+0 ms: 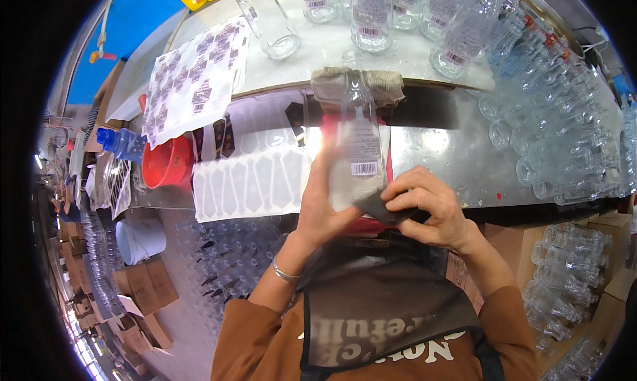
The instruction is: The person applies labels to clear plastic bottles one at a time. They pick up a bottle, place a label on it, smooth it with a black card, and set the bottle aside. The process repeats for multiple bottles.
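Observation:
A clear glass bottle (pixel 363 134) with a printed label lies in front of me, its neck resting on a rolled beige cloth (pixel 391 88). My left hand (pixel 322 198) grips the bottle along its left side; motion blurs the fingers, and the thumb reaches toward the bottle's base. In my right hand (pixel 431 205) a dark, flat, flexible piece (pixel 379 207) is pinched, touching the bottle's lower end. I cannot make out exactly what kind of piece it is. Something pink shows under the bottle, mostly hidden.
Sheets of printed labels (pixel 199 79) and pale sheets with cut-out shapes (pixel 252 182) lie to the left, beside a red bucket (pixel 166 163). Labelled bottles (pixel 371 23) stand on the raised shelf. Many clear bottles (pixel 551 116) lie stacked at right; cartons (pixel 517 248) sit below.

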`<state>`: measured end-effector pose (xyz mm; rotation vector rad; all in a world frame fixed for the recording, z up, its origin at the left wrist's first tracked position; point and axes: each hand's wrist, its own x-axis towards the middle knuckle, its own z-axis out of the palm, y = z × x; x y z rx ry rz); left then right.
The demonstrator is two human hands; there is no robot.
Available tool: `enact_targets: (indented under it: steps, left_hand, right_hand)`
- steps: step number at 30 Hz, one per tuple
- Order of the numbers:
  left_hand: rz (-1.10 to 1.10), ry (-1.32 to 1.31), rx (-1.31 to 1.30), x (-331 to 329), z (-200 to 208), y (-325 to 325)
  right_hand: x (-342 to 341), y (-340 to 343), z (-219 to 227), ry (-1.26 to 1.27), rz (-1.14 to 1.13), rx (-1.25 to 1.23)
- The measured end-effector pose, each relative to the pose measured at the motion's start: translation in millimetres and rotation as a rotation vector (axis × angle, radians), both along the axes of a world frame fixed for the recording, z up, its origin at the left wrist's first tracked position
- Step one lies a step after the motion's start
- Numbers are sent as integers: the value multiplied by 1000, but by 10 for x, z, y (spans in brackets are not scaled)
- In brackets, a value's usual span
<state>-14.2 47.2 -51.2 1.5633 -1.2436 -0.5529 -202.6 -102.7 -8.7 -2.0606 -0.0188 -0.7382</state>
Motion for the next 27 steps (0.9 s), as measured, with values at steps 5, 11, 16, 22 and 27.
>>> enact_targets:
  steps: [5, 11, 16, 22, 27]
  left_hand:
    - [-7, -23, -34, -30, 45, -44]
    - [152, 145, -138, 300, 243, -94]
    - [172, -81, -114, 679, 625, -542]
    - [92, -257, 156, 711, 730, -1337]
    - [188, -315, 125, 728, 684, -1328]
  right_hand:
    - [395, -546, 124, 98, -525, -46]
    - [896, -483, 480, 141, -322, -482]
    - [827, 12, 427, 202, -238, -797]
    - [751, -606, 491, 110, -571, -326]
    - [199, 229, 394, 151, 239, -82]
